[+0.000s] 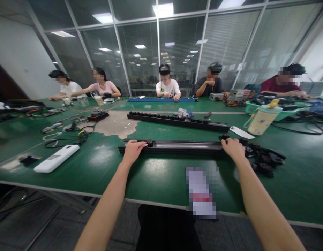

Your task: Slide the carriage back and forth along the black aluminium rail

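A long black rail (182,146) lies crosswise on the green table (98,167) in front of me. My left hand (133,149) rests on its left end, fingers curled over the top edge beside a small black clip (150,142). My right hand (233,148) grips the rail's right end, fingers folded over it. A pile of small black clips (263,158) lies just right of my right hand. A second black rail (177,121), studded with several black clips, lies farther back.
A white oblong device (57,158) and black cables (69,137) lie at left. A cream bottle (262,118), a teal basket (282,108) and a white card (241,132) sit at right. A blurred card (202,191) lies near the front edge. Several people sit along the far side.
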The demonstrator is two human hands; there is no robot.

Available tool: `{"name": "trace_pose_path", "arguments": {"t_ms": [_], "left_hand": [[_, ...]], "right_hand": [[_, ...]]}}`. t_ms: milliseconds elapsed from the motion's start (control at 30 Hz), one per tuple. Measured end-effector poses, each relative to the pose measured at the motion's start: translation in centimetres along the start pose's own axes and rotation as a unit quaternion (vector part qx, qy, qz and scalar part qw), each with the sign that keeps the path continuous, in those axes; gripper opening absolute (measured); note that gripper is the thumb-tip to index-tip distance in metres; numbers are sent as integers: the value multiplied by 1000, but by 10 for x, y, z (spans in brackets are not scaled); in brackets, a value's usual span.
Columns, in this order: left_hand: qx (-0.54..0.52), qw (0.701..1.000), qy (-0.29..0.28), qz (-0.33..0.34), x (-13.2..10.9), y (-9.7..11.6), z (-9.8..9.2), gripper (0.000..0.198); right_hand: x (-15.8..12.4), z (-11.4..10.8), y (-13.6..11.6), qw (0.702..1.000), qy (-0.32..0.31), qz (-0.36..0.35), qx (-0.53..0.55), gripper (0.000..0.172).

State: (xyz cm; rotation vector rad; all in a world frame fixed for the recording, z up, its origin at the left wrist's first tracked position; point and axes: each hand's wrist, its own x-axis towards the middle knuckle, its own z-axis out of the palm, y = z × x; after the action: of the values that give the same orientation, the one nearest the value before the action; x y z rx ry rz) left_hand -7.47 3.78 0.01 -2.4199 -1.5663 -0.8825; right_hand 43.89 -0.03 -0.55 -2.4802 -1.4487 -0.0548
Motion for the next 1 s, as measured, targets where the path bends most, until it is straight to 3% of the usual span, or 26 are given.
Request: {"name": "trace_pose_path", "arguments": {"t_ms": [433,1000], "left_hand": [[-17,999,-7,30,-1,17,-10,39],[-25,1000,-19,3,-3,26,-18,35]], "right_hand": [[0,-1,-1,1000,-7,2,-3,59],[-2,-4,-2,1000,-9,4,6,59]]}}
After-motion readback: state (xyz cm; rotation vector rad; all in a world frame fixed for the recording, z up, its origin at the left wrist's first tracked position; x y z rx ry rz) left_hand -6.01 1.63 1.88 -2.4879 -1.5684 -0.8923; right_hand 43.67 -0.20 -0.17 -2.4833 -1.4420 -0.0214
